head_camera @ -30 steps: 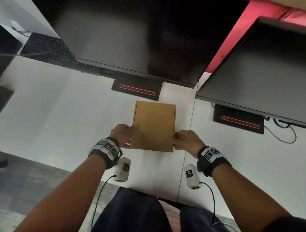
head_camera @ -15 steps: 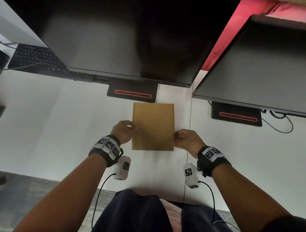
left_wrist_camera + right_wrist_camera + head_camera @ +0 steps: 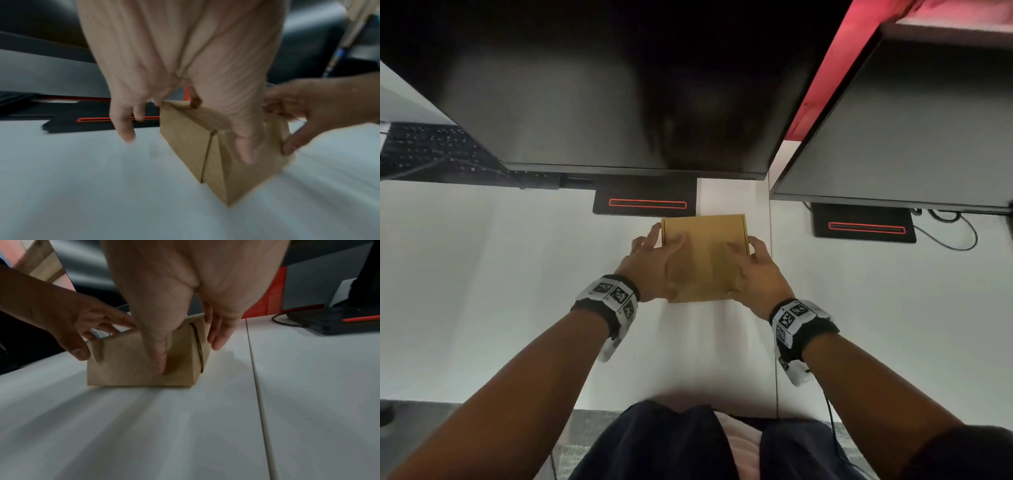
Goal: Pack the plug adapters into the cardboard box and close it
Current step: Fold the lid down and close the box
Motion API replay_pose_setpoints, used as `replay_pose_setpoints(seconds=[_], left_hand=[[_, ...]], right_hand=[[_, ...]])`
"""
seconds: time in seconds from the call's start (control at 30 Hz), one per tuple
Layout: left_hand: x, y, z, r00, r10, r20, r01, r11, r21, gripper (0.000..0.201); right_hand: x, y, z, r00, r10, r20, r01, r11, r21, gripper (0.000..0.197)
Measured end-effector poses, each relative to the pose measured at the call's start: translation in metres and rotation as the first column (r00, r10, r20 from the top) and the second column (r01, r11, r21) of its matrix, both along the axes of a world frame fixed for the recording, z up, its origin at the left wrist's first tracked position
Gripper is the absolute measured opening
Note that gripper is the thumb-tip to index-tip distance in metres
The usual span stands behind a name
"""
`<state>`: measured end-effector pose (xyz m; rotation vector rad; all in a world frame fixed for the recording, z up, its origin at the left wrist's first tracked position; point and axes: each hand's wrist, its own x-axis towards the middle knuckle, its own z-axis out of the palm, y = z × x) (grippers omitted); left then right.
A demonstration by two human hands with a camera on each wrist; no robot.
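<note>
A closed brown cardboard box (image 3: 705, 267) lies flat on the white desk (image 3: 517, 291), its far edge close to the middle monitor's stand. My left hand (image 3: 652, 257) holds its left side, thumb laid on the top face and fingers down the side wall. My right hand (image 3: 751, 263) holds the right side the same way. In the left wrist view the box (image 3: 185, 146) shows a side seam beside my thumb (image 3: 244, 146). In the right wrist view my thumb (image 3: 158, 353) presses on the box (image 3: 123, 368). No plug adapters are visible. Both wrist views are blurred.
Two dark monitors overhang the desk. Their black stand bases (image 3: 643, 202) (image 3: 863, 222) carry red stripes; the left one sits just behind the box. A black keyboard (image 3: 431, 150) lies far left, a cable (image 3: 955, 233) far right. A desk seam (image 3: 772, 308) runs past the box.
The box has slid away from me toward the monitor stand. Both hands moved from its near corners up along the sides, thumbs now on the top face.
</note>
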<state>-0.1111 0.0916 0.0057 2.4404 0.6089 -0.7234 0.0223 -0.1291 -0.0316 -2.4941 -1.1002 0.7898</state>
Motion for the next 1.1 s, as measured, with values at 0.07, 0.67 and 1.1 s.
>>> replay_pose_setpoints(seconds=[0.07, 0.67, 1.1], left_hand=[[0.003, -0.005, -0.002, 0.996, -0.088, 0.02, 0.085, 0.989, 0.12, 0.118], [0.071, -0.085, 0.005, 0.95, -0.298, 0.098, 0.266, 0.931, 0.251, 0.103], [0.098, -0.123, 0.027, 0.97, -0.22, -0.103, 0.243, 0.875, 0.419, 0.099]], right_hand=[[-0.004, 0.0, -0.002, 0.999, -0.012, 0.048, 0.014, 0.999, -0.039, 0.095], [0.03, -0.071, 0.017, 0.975, -0.139, 0.173, 0.165, 0.974, -0.152, 0.062], [0.075, -0.085, 0.048, 0.986, 0.06, 0.157, -0.022, 0.973, -0.23, 0.058]])
